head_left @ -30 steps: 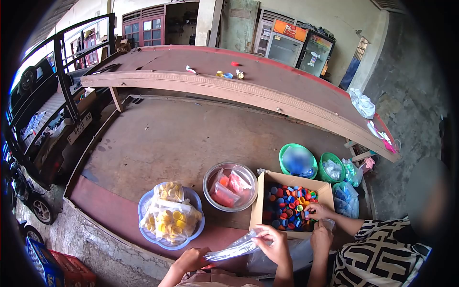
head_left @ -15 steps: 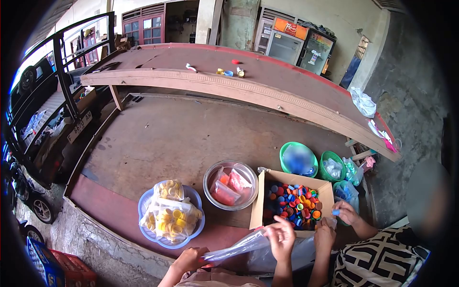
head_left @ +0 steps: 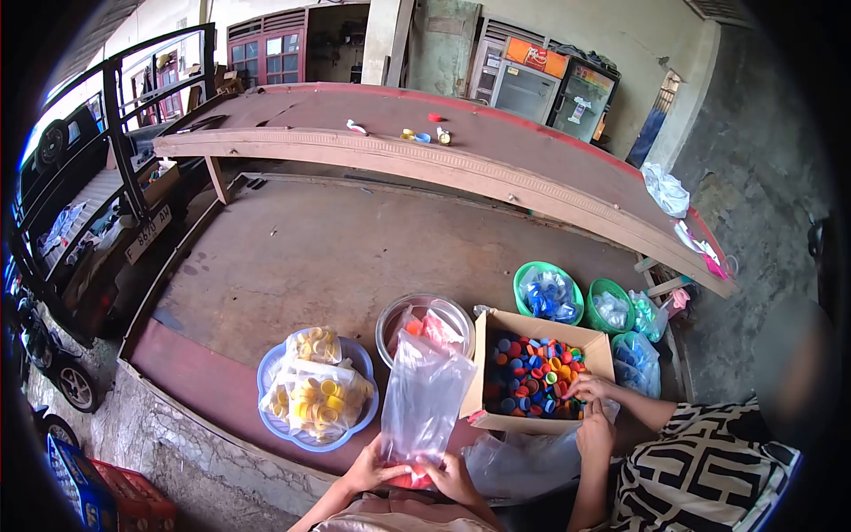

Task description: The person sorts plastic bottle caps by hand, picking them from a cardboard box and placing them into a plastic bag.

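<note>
My left hand (head_left: 377, 465) and my right hand (head_left: 449, 476) pinch the lower part of a clear plastic bag (head_left: 424, 399), one on each side. The bag stands upright, with something red low down between my fingers. Behind its top is a metal bowl (head_left: 384, 330) with bags of red pieces. A blue basin (head_left: 268, 377) with bags of yellow caps lies to the left. At the right, a cardboard box (head_left: 554, 328) holds loose coloured caps (head_left: 536, 372). A co-worker's hand (head_left: 589, 387) reaches into it, and their other hand (head_left: 596, 430) holds clear plastic.
Green baskets (head_left: 517, 293) with bagged blue and clear items stand behind the box. A raised wooden shelf (head_left: 399, 146) crosses the table (head_left: 292, 239), with a few caps and a white bag (head_left: 666, 190) on it. Clear plastic sheeting (head_left: 523, 465) lies right of my hands.
The bag, earlier stretched flat sideways, is now upright in front of me. My right hand has come down and left to it. The co-worker's hand left the box, then returned.
</note>
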### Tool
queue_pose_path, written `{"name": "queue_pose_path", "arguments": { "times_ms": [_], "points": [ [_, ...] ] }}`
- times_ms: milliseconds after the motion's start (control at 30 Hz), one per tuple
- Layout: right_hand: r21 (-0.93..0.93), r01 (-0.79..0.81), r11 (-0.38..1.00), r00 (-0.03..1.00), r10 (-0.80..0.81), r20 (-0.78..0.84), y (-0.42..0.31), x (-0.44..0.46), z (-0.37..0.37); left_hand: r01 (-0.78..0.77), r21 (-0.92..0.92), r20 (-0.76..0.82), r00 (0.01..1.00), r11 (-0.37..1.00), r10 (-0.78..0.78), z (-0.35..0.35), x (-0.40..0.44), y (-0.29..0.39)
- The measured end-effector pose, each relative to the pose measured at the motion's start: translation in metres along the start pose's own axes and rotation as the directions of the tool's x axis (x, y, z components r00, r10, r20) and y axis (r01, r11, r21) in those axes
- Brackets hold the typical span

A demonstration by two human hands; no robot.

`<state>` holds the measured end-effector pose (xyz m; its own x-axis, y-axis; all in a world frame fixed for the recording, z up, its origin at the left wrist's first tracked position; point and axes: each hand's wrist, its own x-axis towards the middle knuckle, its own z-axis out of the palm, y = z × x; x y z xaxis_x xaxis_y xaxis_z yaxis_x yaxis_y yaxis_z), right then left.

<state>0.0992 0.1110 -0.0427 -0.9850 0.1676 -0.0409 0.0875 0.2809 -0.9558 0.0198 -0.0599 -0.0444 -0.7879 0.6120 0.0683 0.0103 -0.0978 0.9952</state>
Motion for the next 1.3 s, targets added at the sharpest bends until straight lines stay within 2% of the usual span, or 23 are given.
{"name": "queue_pose_path", "arguments": {
  "times_ms": [33,67,167,233,300,333,433,467,500,533,567,600,700,767,833,900,933,967,1033,1133,1233,1267,1300],
  "points": [
    [-0.011,-0.048,0.999,0.998,0.047,-0.037,0.006,-0.001,0.001,-0.049,-0.053,-0.035,0.998,0.997,0.047,0.002,-0.005,-0.001],
    [-0.023,-0.096,0.995,0.993,0.094,-0.075,0.006,-0.003,0.000,0.024,-0.151,-0.013,1.000,0.988,-0.027,0.002,-0.012,-0.004],
    [0.033,0.046,0.998,0.997,-0.044,-0.066,0.000,-0.007,-0.005,0.100,-0.043,-0.001,0.995,0.994,-0.101,-0.009,-0.026,-0.018],
    [-0.033,0.069,0.997,0.998,-0.069,-0.008,0.001,-0.014,-0.012,0.145,-0.008,-0.029,0.989,0.989,-0.145,-0.010,-0.034,-0.015],
    [-0.084,0.069,0.994,0.997,-0.068,0.023,0.002,-0.022,-0.013,0.354,-0.044,0.025,0.935,0.934,-0.353,-0.014,-0.045,-0.018],
    [0.004,0.086,0.996,0.996,-0.086,0.003,0.007,-0.024,-0.009,0.325,-0.058,-0.003,0.945,0.944,-0.326,-0.014,-0.048,-0.023],
    [-0.054,0.157,0.986,0.985,-0.160,-0.056,0.012,-0.023,-0.006,0.240,-0.063,-0.054,0.968,0.969,-0.244,-0.007,-0.049,-0.039],
    [0.023,0.047,0.999,0.998,-0.046,-0.045,0.014,-0.023,-0.004,0.211,-0.044,-0.050,0.976,0.976,-0.213,-0.007,-0.044,-0.038],
    [-0.012,0.064,0.998,0.997,-0.064,-0.041,0.014,-0.021,-0.005,0.182,-0.026,-0.046,0.982,0.983,-0.183,-0.008,-0.039,-0.037],
    [-0.046,0.080,0.996,0.996,-0.081,-0.036,0.011,-0.015,-0.007,0.218,-0.010,-0.027,0.976,0.976,-0.218,-0.011,-0.030,-0.037],
    [-0.079,0.096,0.992,0.995,-0.098,-0.030,0.009,-0.008,-0.009,0.183,0.122,-0.050,0.983,0.975,-0.179,-0.012,-0.020,-0.031],
    [-0.087,0.086,0.992,0.995,-0.090,-0.033,0.007,-0.001,-0.014,0.107,0.159,-0.054,0.994,0.981,-0.100,-0.012,-0.010,-0.022],
    [-0.083,0.239,0.968,0.955,-0.249,-0.159,-0.017,0.014,-0.023,-0.103,0.288,-0.039,0.992,0.952,0.119,-0.012,0.014,-0.001],
    [-0.064,0.191,0.980,0.962,-0.199,-0.185,-0.013,0.016,-0.027,-0.056,0.275,-0.050,0.996,0.960,0.073,-0.014,0.019,-0.007],
    [-0.197,0.128,0.972,0.955,-0.175,-0.241,0.013,0.015,-0.025,0.013,0.270,-0.052,0.999,0.963,0.002,-0.017,0.017,-0.024],
    [-0.155,0.150,0.976,0.929,-0.193,-0.316,0.041,0.009,-0.013,0.029,0.244,-0.055,0.998,0.969,-0.016,-0.020,0.010,-0.048],
    [-0.174,0.163,0.971,0.915,-0.215,-0.342,0.052,0.004,-0.007,0.167,0.309,-0.021,0.985,0.936,-0.168,-0.023,0.003,-0.057],
    [-0.073,0.122,0.990,0.916,-0.140,-0.375,0.084,-0.006,0.006,0.127,0.314,0.006,0.991,0.941,-0.135,-0.022,-0.010,-0.079],
    [-0.086,0.122,0.989,0.934,-0.144,-0.327,0.077,-0.012,0.010,0.189,0.232,-0.015,0.981,0.954,-0.191,-0.017,-0.015,-0.068],
    [-0.221,0.036,0.975,0.929,-0.114,-0.352,0.064,-0.013,0.009,0.251,0.294,-0.065,0.968,0.922,-0.243,-0.012,-0.011,-0.073],
    [-0.190,-0.003,0.982,0.916,-0.074,-0.395,0.069,-0.004,0.008,0.208,0.174,-0.059,0.978,0.963,-0.201,-0.008,0.000,-0.085],
    [-0.200,0.003,0.980,0.910,-0.086,-0.406,0.058,0.002,0.005,0.191,0.404,-0.109,0.981,0.895,-0.161,-0.006,0.008,-0.058],
    [-0.224,-0.010,0.975,0.917,-0.081,-0.391,0.053,0.008,-0.001,0.153,0.399,-0.092,0.988,0.904,-0.127,-0.004,0.017,-0.039]
  ]
}}
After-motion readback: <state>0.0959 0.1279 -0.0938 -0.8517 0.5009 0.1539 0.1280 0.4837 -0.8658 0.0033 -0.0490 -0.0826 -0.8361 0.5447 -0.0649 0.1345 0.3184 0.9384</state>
